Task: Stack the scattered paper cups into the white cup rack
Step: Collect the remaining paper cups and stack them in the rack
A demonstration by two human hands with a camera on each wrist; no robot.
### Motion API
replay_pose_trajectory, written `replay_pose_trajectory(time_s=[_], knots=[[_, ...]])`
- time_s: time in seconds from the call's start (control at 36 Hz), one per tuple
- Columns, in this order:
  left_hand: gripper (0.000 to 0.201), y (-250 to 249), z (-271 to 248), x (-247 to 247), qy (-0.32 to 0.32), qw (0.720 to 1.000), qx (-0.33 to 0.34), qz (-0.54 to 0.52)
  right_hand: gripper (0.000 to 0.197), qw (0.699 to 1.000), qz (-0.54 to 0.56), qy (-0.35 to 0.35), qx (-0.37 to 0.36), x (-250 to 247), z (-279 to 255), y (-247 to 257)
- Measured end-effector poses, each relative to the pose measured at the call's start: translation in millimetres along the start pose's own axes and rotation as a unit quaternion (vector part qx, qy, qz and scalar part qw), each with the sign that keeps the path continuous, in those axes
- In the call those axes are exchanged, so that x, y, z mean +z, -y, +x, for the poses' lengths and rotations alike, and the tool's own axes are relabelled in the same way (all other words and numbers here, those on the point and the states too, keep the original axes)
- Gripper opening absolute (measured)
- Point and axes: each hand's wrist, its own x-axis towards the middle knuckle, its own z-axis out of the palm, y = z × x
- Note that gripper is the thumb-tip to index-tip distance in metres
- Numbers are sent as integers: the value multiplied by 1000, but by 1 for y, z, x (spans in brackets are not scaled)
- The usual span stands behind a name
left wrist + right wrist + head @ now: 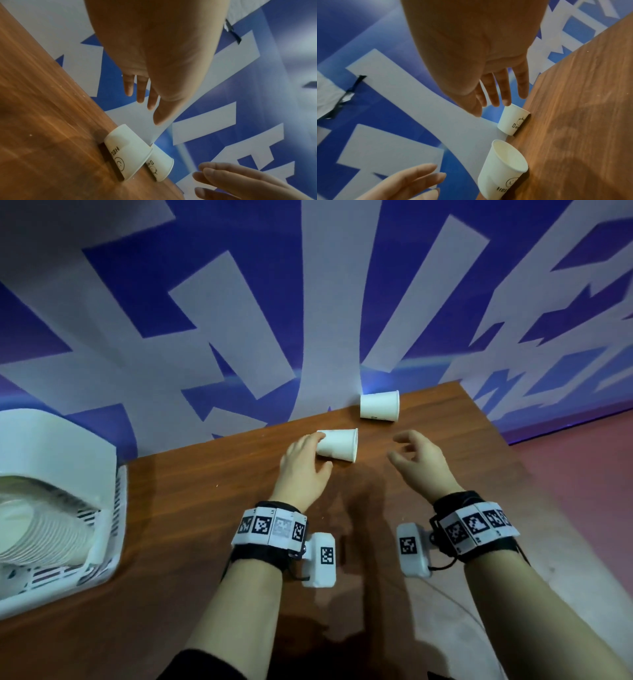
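Observation:
Two white paper cups lie on their sides on the wooden table (205, 508). The near cup (339, 445) (126, 152) (503, 169) carries a smiley print, and its mouth points right. The far cup (379, 405) (162, 166) (511, 120) lies against the wall. My left hand (313, 453) (150, 111) hovers at the near cup's base end with straight fingers, not curled round it. My right hand (394, 446) (491, 108) hangs empty and relaxed to the right of the near cup. The white cup rack (102, 474) at far left holds a lying stack of cups (41, 529).
A blue and white patterned wall (308, 320) rises directly behind the cups. The table's right edge (534, 474) runs diagonally, with reddish floor (582, 491) beyond it. Bare wood lies between the rack and my hands.

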Motion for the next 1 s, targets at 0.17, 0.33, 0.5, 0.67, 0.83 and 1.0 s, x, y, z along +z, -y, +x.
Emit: replay_pose_trajectory(time_s=[0.17, 0.33, 0.5, 0.67, 0.83, 1.0], knots=[[60, 2, 32, 19, 34, 999, 8, 18, 30, 996, 53, -23, 67, 1, 41, -19], [68, 9, 59, 36, 70, 995, 40, 60, 49, 991, 78, -38, 97, 14, 76, -35], [78, 17, 75, 51, 97, 988, 79, 96, 62, 965, 184, -67, 173, 29, 108, -43], [83, 25, 82, 63, 103, 983, 89, 127, 54, 928, 299, -84, 204, 40, 132, -46], [77, 32, 84, 66, 79, 984, 78, 138, 24, 931, 293, -108, 191, 48, 136, -44], [75, 39, 77, 67, 86, 988, 43, 123, 10, 929, 303, -95, 188, 59, 129, -40]])
